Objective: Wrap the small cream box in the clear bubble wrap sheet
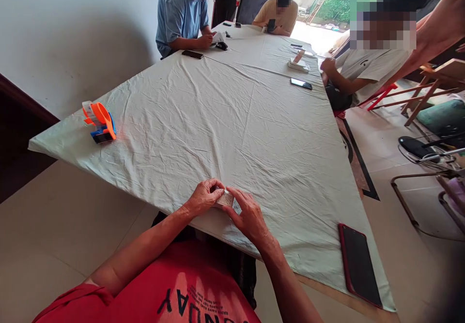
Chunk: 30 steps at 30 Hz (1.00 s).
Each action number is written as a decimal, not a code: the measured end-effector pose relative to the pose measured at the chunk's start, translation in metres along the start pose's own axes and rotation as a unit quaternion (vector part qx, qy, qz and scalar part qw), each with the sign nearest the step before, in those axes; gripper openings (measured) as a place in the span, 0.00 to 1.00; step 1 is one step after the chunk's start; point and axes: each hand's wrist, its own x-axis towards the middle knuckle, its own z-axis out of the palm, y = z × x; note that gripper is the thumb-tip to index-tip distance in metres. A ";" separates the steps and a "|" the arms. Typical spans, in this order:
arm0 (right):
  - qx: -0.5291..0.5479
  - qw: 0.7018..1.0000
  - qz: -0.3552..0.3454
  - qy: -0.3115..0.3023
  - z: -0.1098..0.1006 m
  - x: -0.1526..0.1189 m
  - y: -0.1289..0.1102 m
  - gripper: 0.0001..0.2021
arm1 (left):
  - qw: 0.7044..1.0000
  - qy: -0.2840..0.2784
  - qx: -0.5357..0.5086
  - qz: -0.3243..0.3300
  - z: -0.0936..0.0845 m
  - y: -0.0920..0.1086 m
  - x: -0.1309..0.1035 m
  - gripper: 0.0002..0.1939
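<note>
Close to the near edge of the cloth-covered table, a small pale box-like item with fine print on its side sits between my hands. My left hand pinches its left side, thumb and fingers near the top. From the right, my right hand closes around it, with fingertips at the upper edge and the thumb low at the front. My fingers cover part of the item, so its exact kind cannot be made out.
An orange and blue tape dispenser stands at the left corner. A red-cased phone lies at the right corner. Further off are another phone, a white box and a dark phone. Three people sit around the table.
</note>
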 end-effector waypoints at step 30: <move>0.134 0.987 0.092 -0.004 -0.001 -0.023 0.017 0.38 | 0.997 -0.014 -0.070 -0.018 -0.008 -0.004 -0.010 0.25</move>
